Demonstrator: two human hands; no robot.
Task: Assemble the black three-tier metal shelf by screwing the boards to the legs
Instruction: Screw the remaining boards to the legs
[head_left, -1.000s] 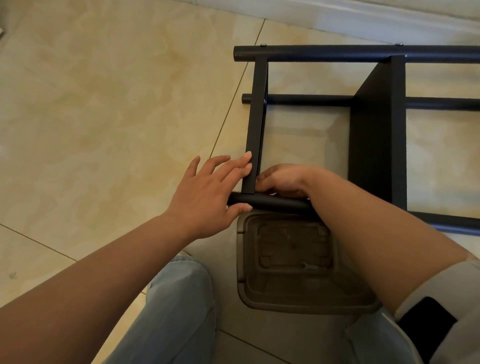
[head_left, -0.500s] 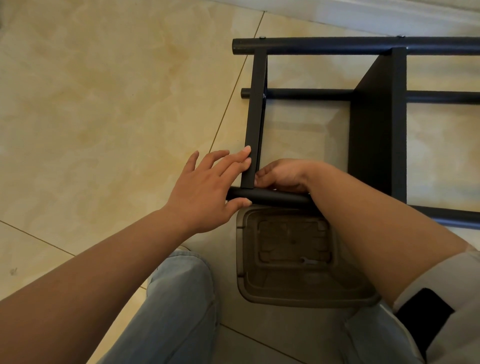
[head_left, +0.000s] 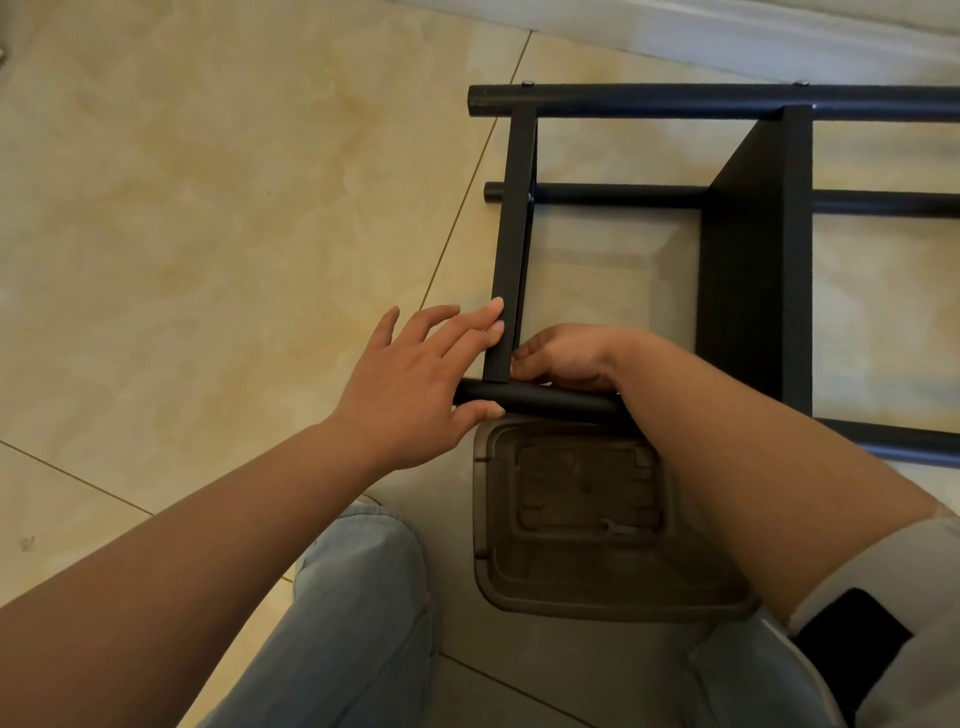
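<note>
Both forearms are bare. The right arm wears a pale grey sleeve (head_left: 883, 597) pushed up near the elbow, with a black patch (head_left: 852, 642) on it. Light blue faded jeans (head_left: 358, 613) cover both knees.

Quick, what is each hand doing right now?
Left hand: open, fingertips on the end board, thumb against the near leg.
Right hand: curled at the board-leg joint; whether it holds anything cannot be told.

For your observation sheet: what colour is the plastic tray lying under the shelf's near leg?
Grey-brown, seen in the head view: the tray.
</note>
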